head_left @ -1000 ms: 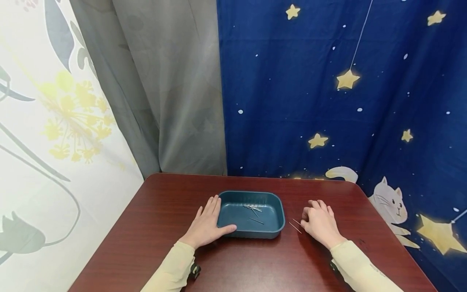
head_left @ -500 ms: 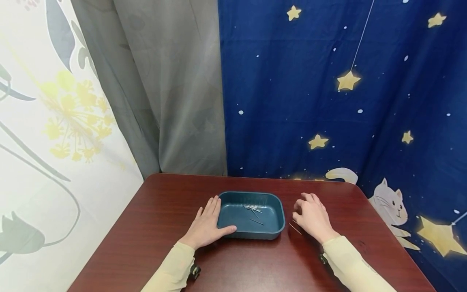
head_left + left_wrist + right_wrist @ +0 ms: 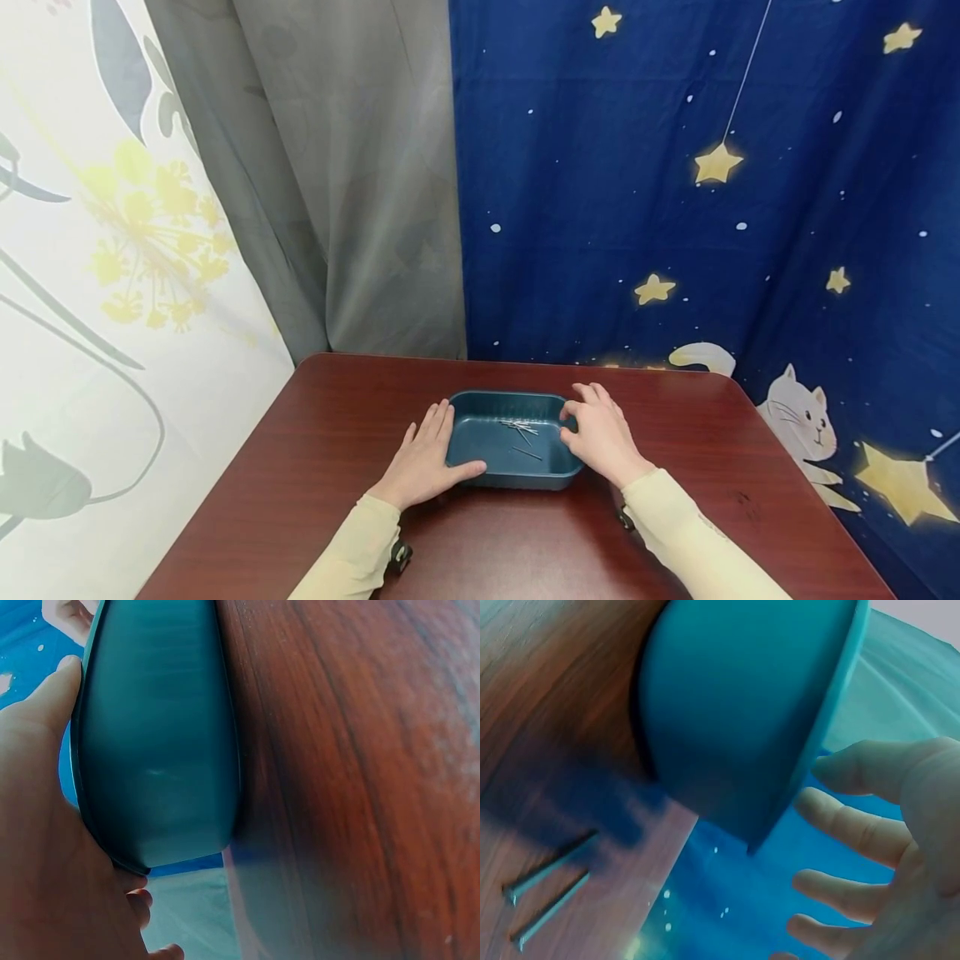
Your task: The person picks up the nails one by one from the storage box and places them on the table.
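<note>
The blue-green tray point(image 3: 517, 481) point(image 3: 157, 735) point(image 3: 720, 712) holds several thin metal nails point(image 3: 519, 427), and one nail point(image 3: 527, 454) lies apart nearer its front. My left hand point(image 3: 420, 468) point(image 3: 52, 855) rests against the left side, fingers straight, thumb on the front rim. At the right end, my right hand point(image 3: 602, 437) point(image 3: 907, 847) has its thumb and index fingertips over the rim, a small gap between them; no nail shows there. Two nails point(image 3: 551, 868) point(image 3: 553, 909) lie on the table outside the tray, hidden in the head view.
The dark red wooden table point(image 3: 337, 417) extends around the tray. Behind it hang a grey curtain point(image 3: 390, 208) and a blue star-patterned curtain point(image 3: 585, 208); a white patterned cloth point(image 3: 60, 333) is at the left.
My right hand has moved left from beside the loose nails to the tray's right rim, and its thumb and index finger have parted slightly. My left hand and the tray have stayed in place.
</note>
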